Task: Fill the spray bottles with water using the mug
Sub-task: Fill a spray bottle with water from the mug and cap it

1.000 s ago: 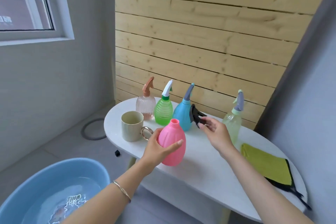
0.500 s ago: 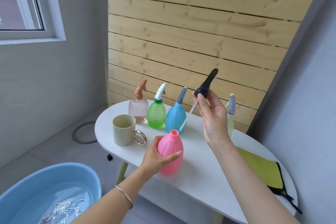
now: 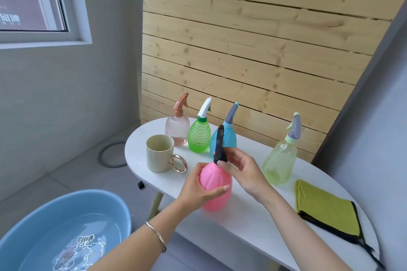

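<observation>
While the pink bottle [image 3: 217, 185] stands upright near the front edge of the white bench [image 3: 253, 222], the left grip [image 3: 198, 189] is wrapped round its belly, thumb across the front. The right grip [image 3: 242, 174] pinches the black spray head [image 3: 219, 147] low at its collar, right on the bottle's neck; whether the thread has caught I cannot tell.

The bottle looks like thin blown plastic: probably light, springy, and likely to dent under a hard squeeze. Its shell is opaque, so any water inside is hidden. The widest part, where the faint ribs give purchase, seems the best place to hold. The spray head looks stiff; turning it by the collar rather than the trigger should be safer.

Left of the bottle stands the mug [image 3: 160, 153], rigid, with a ring handle [image 3: 178, 164] to take it by. The blue basin [image 3: 105, 204] of water sits on the floor.
</observation>
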### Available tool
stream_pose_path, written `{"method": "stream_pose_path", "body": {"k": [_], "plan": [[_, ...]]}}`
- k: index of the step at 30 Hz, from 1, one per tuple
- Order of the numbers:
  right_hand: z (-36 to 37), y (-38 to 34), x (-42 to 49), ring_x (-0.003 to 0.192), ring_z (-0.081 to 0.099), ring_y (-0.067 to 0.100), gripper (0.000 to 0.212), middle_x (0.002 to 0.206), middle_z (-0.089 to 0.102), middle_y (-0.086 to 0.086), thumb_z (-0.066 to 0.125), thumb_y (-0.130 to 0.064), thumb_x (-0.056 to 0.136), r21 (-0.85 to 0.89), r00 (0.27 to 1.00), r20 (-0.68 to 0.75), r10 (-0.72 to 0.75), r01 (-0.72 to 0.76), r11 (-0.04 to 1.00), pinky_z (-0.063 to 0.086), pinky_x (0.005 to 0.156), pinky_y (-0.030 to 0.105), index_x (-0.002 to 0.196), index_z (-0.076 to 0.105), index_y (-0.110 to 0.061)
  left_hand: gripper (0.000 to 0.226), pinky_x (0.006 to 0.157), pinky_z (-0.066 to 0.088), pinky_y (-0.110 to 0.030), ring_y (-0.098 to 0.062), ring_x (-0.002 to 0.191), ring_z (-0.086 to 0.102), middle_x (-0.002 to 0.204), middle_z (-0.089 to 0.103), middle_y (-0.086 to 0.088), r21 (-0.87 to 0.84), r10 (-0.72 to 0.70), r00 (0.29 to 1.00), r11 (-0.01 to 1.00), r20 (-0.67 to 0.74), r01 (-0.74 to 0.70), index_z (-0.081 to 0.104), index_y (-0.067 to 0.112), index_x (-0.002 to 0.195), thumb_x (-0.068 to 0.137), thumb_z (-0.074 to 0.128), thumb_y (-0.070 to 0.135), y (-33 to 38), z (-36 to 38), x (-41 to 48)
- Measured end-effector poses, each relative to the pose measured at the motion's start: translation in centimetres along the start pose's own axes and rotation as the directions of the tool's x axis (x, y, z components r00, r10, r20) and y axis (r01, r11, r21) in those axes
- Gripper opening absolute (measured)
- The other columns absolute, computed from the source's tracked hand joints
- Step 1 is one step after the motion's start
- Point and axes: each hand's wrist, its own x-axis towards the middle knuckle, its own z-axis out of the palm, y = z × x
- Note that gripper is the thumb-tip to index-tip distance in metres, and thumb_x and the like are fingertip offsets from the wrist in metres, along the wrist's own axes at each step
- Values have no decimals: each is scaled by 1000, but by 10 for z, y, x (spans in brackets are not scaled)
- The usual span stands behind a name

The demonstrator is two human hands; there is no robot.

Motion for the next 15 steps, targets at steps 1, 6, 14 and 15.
{"method": "stream_pose_path", "body": {"k": [1,6,14,15], "plan": [[-1,0,-1,112,62,13,31,114,69,2,68,-10,85,1,1000,12,6,-6,1000,45,101,27,116,62,-11,82,78,53,-18,-3,97,64,108,65,8,2,3,1000,1000,0,-3,52,31,116,48,84,62,0,0,1],[0,3,-1,112,62,15,34,113,70,3,70,-7,82,81,999,2,37,-37,996,46,98,25,115,62,-8,84,81,55,-22,-4,99,63,110,64,10,17,-2,1000,1000,-4,2,52,31,117,47,83,64,-3,-2,1],[12,9,0,98,66,11,31,99,72,4,82,-11,69,78,967,-252,40,-20,997,49,86,19,96,67,-13,70,75,49,-11,2,101,60,114,61,9,19,11,999,1000,37,-12,47,27,122,66,89,38,-4,-1,3],[16,9,0,97,66,10,31,98,72,4,84,-12,68,56,955,-295,38,-22,998,49,84,17,94,67,-14,71,75,49,-10,0,102,60,115,61,8,16,13,999,1000,37,-13,47,26,123,67,89,38,-4,-1,3]]}}
